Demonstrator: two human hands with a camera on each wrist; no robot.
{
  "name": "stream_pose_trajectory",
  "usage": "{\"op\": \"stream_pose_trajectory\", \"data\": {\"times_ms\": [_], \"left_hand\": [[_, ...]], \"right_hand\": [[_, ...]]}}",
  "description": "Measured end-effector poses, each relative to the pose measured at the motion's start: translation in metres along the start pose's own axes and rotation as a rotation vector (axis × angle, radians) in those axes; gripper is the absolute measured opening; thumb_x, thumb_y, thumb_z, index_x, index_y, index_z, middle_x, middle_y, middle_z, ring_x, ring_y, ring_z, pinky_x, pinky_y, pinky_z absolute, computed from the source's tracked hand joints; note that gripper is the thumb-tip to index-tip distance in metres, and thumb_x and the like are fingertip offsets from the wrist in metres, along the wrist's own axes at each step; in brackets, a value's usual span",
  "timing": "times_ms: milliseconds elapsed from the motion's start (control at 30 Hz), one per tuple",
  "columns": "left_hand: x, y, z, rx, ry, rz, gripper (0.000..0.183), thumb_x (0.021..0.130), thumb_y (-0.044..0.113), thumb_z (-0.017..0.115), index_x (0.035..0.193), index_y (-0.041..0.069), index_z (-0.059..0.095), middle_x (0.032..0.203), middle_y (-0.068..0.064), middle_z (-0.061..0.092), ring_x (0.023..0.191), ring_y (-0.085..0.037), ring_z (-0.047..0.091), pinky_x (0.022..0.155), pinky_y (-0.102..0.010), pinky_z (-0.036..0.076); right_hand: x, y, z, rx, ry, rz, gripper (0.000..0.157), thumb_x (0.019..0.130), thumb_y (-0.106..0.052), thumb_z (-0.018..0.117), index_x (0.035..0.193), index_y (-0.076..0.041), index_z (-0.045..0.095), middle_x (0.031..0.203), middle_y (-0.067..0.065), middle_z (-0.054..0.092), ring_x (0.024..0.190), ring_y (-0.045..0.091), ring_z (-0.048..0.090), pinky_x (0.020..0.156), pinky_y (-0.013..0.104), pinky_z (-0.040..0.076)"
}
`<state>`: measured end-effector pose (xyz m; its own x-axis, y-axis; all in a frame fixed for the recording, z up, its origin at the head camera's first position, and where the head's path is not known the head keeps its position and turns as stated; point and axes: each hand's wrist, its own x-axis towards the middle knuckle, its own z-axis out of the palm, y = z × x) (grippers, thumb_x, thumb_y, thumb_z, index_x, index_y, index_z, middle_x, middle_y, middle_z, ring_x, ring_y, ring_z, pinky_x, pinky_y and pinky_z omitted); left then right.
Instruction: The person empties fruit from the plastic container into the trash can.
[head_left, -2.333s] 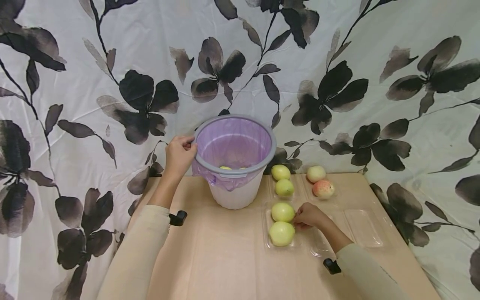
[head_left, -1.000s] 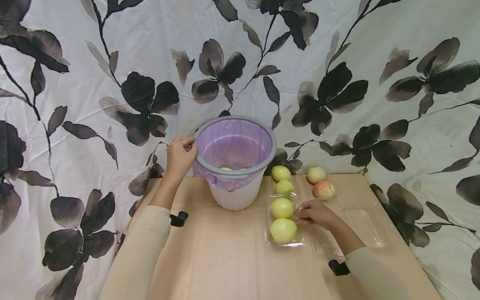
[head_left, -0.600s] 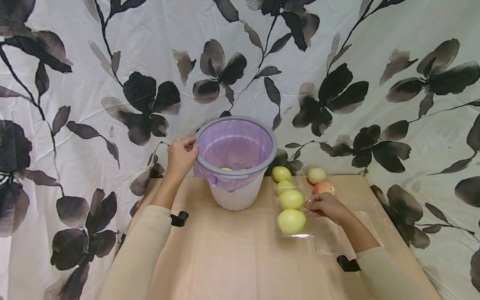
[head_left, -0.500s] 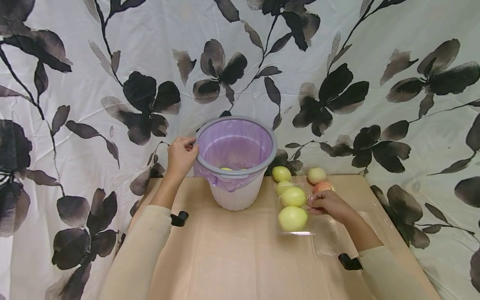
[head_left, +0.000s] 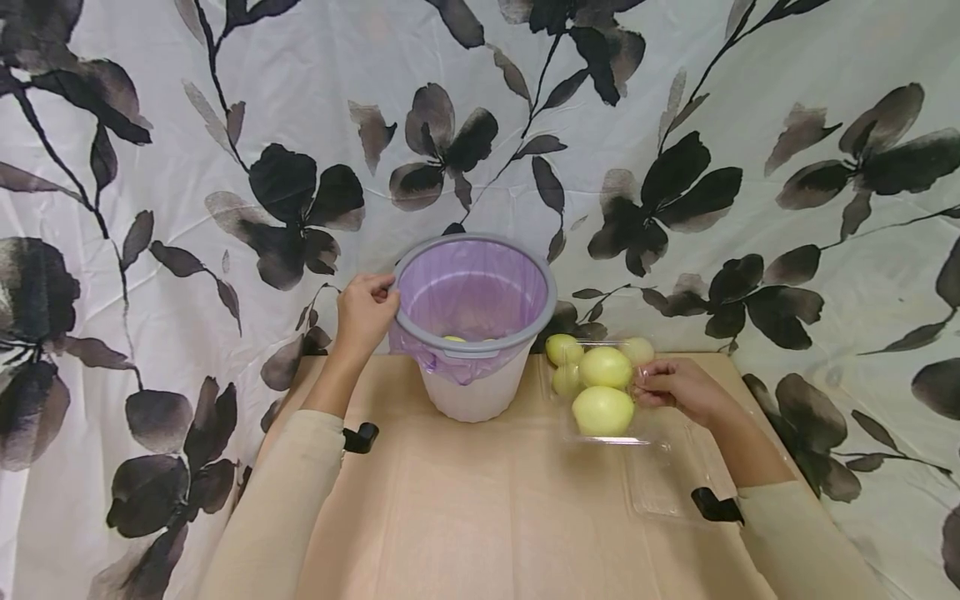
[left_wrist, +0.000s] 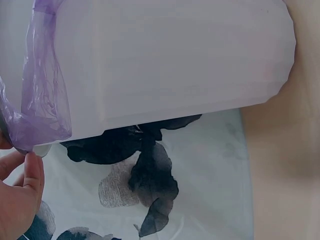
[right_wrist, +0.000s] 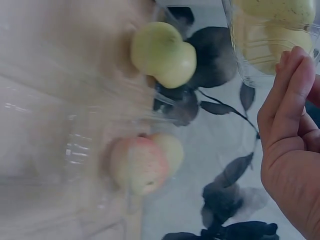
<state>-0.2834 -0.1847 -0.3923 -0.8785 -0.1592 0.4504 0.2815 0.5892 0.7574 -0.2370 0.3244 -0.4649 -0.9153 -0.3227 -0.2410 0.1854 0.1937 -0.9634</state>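
Observation:
My left hand (head_left: 363, 308) pinches the grey rim of a white bucket (head_left: 472, 402) lined with a purple bag; a few yellow fruits show low inside it. In the left wrist view the fingertips (left_wrist: 32, 167) are right at the rim and liner. My right hand (head_left: 686, 387) pinches the right side of a clear plastic container (head_left: 611, 441), raised over the table. Two large yellow-green fruits, one (head_left: 606, 367) behind the other (head_left: 603, 411), sit in it. The right wrist view shows the fingers (right_wrist: 287, 102) against the container's wall (right_wrist: 249, 80).
Behind the held container, two smaller yellow-green fruits (right_wrist: 155, 50) stand at the table's back edge. A red-blushed peach-like fruit (right_wrist: 137, 165) and a pale one (head_left: 637, 350) are to their right. Clear trays (head_left: 660, 492) lie on the brown table (head_left: 450, 517). A floral cloth (head_left: 480, 100) hangs behind.
My right hand has lifted the container with its two fruits off the table and moved it back and to the right. My left hand stays on the bucket's rim.

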Motion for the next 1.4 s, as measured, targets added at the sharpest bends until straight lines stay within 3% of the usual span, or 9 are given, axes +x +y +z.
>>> {"op": "stream_pose_trajectory", "data": {"times_ms": [467, 1100, 1400], "left_hand": [[-0.003, 0.004, -0.001, -0.006, -0.005, -0.001, 0.032, 0.090, 0.006, 0.071, 0.119, -0.006, 0.074, 0.111, -0.023, 0.069, 0.094, -0.033, 0.069, 0.082, -0.040, 0.057], [0.000, 0.002, 0.002, -0.010, -0.007, -0.006, 0.032, 0.089, 0.006, 0.071, 0.119, -0.005, 0.074, 0.113, -0.023, 0.070, 0.094, -0.033, 0.069, 0.084, -0.039, 0.057], [0.001, -0.001, 0.001, -0.020, -0.001, 0.006, 0.031, 0.089, 0.006, 0.072, 0.119, -0.006, 0.074, 0.113, -0.022, 0.071, 0.093, -0.034, 0.070, 0.085, -0.040, 0.058]], "right_hand": [[0.001, -0.059, -0.019, 0.042, 0.078, -0.030, 0.022, 0.104, -0.004, 0.057, 0.090, -0.012, 0.071, 0.089, -0.001, 0.077, 0.079, 0.006, 0.074, 0.074, 0.021, 0.061], [0.015, -0.143, -0.021, 0.174, 0.075, -0.078, 0.025, 0.103, -0.002, 0.057, 0.085, -0.007, 0.075, 0.082, 0.001, 0.075, 0.071, 0.006, 0.071, 0.068, 0.018, 0.060], [0.035, -0.176, -0.006, 0.129, 0.141, -0.102, 0.029, 0.103, -0.002, 0.056, 0.084, -0.008, 0.076, 0.082, 0.001, 0.074, 0.072, 0.007, 0.071, 0.070, 0.017, 0.060]]}}
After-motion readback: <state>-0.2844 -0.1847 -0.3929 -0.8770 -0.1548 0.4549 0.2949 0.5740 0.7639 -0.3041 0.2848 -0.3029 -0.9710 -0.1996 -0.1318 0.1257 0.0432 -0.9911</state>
